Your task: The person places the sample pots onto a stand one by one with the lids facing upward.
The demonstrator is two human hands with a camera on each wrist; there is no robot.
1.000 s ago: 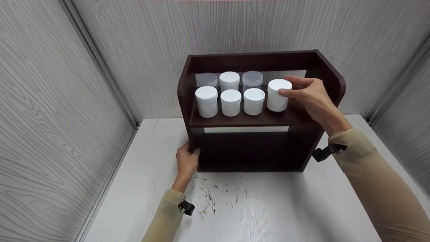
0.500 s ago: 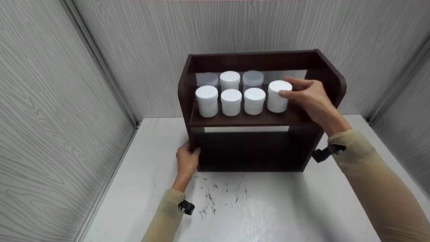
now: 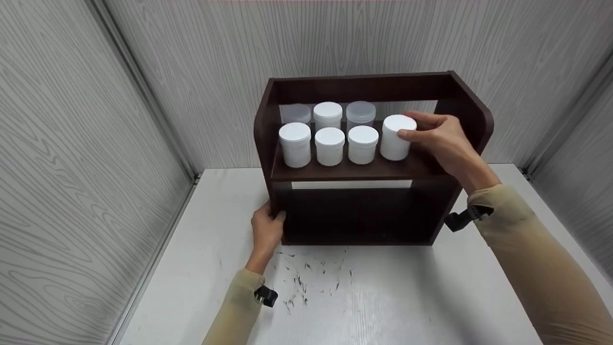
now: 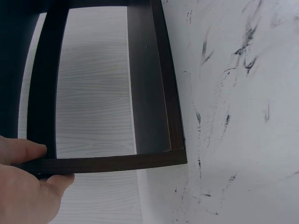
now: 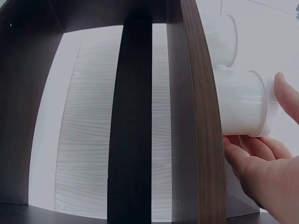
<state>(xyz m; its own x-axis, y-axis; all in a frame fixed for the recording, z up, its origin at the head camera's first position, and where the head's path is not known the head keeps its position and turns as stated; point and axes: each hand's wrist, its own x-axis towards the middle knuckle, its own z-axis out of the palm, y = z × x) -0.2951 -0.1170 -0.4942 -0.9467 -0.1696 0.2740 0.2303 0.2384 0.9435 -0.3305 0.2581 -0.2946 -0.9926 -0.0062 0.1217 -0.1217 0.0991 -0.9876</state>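
A dark brown two-tier shelf unit (image 3: pixel 354 178) stands on the table. My left hand (image 3: pixel 266 229) grips its left side panel; in the left wrist view the panel edge (image 4: pixel 112 162) passes between thumb and fingers. On the upper tier, my right hand (image 3: pixel 443 136) holds a white lidded jar (image 3: pixel 395 143) at the right end of the front row. The thumb lies at the lid's edge, with the fingers behind and on the right side. In the right wrist view this jar (image 5: pixel 240 102) is upright close over the tier, its fingers partly hidden by the shelf's front edge.
Left of the held jar, the front row has a taller white jar (image 3: pixel 295 148) and two shorter ones (image 3: pixel 329 149). Behind them stand a white jar (image 3: pixel 327 112) and two translucent jars (image 3: pixel 360 112). Dark scuffs (image 3: pixel 299 280) mark the white table (image 3: pixel 383 297); patterned walls (image 3: pixel 335 38) enclose it.
The jar in my right hand has come down very slightly at its spot in the front row. My left hand keeps the same hold on the side panel.
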